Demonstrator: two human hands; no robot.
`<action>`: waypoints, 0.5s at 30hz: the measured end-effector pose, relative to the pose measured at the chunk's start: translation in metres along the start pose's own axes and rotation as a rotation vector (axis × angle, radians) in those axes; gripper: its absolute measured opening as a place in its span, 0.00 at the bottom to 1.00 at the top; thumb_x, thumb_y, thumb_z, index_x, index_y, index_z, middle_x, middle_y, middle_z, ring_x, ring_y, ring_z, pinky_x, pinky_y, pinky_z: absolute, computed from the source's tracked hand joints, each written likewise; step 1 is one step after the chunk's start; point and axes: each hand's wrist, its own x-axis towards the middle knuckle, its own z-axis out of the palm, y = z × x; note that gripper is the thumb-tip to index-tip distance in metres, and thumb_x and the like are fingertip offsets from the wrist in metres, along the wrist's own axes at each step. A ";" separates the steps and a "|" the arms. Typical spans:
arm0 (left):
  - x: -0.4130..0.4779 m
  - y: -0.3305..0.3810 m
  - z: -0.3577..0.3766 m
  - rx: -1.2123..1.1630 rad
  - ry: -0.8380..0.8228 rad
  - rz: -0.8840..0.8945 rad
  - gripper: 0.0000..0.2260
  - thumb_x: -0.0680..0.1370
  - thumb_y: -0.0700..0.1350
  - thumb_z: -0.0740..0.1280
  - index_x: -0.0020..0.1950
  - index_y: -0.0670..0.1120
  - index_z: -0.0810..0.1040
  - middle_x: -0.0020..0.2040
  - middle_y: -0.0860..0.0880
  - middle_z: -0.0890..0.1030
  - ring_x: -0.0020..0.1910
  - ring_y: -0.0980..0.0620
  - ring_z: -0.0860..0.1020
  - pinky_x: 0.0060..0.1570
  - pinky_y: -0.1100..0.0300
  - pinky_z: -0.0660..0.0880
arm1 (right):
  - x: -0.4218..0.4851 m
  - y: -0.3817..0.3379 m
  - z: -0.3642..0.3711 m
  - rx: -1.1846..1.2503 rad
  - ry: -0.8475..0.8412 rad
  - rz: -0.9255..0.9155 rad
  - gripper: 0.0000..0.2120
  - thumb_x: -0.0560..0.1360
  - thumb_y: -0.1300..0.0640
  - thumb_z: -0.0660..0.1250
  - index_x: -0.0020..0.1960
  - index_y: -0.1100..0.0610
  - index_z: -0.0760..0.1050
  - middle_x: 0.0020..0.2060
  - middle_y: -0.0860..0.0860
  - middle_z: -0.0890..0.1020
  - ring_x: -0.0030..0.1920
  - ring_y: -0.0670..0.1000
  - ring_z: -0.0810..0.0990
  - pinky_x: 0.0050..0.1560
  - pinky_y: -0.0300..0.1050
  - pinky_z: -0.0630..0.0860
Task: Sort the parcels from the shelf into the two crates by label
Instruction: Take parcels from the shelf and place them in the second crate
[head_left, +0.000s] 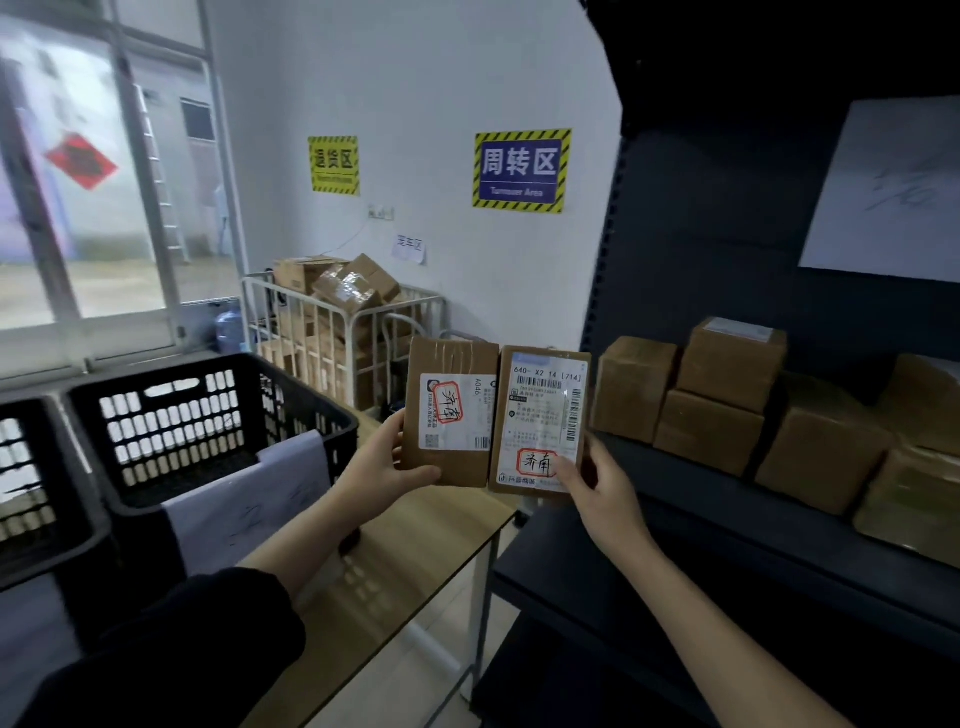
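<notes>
Two flat brown parcels are held up side by side in front of me. My left hand (384, 462) grips the left parcel (451, 384) at its lower left corner. My right hand (597, 483) pinches the right parcel (540, 410) at its bottom edge. Each parcel carries a white shipping label with a red-framed handwritten mark. A black slotted crate (291, 395) stands on the wooden table to the left, with a white paper sheet (249, 504) hanging over its front wall. A second black crate (31, 519) sits beside it at the far left. Several brown parcels (727, 395) lie on the dark shelf (779, 530) at the right.
A wooden table (415, 551) carries the crates; its right edge nearly meets the shelf unit. A white wire cart (343, 332) full of cartons stands at the back wall. A white paper sheet (883, 192) hangs in the shelf's upper bay. Windows fill the left side.
</notes>
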 end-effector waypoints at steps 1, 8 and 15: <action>-0.002 -0.004 -0.011 -0.003 0.015 0.000 0.31 0.71 0.36 0.71 0.71 0.48 0.64 0.59 0.49 0.78 0.58 0.50 0.78 0.59 0.49 0.76 | 0.004 -0.004 0.011 0.011 -0.017 -0.009 0.14 0.77 0.57 0.63 0.60 0.43 0.67 0.49 0.35 0.76 0.50 0.34 0.75 0.44 0.22 0.72; -0.009 -0.028 -0.107 -0.015 0.136 -0.031 0.33 0.66 0.40 0.73 0.69 0.47 0.65 0.56 0.49 0.79 0.55 0.50 0.79 0.56 0.51 0.77 | 0.037 -0.028 0.112 0.019 -0.089 -0.042 0.17 0.77 0.51 0.63 0.65 0.45 0.67 0.56 0.43 0.78 0.59 0.46 0.77 0.60 0.46 0.74; -0.015 -0.061 -0.224 0.013 0.248 -0.029 0.30 0.70 0.32 0.71 0.68 0.47 0.65 0.57 0.48 0.79 0.54 0.51 0.79 0.57 0.52 0.77 | 0.077 -0.068 0.232 0.007 -0.157 -0.127 0.16 0.78 0.55 0.62 0.65 0.47 0.67 0.55 0.44 0.77 0.57 0.45 0.76 0.60 0.43 0.73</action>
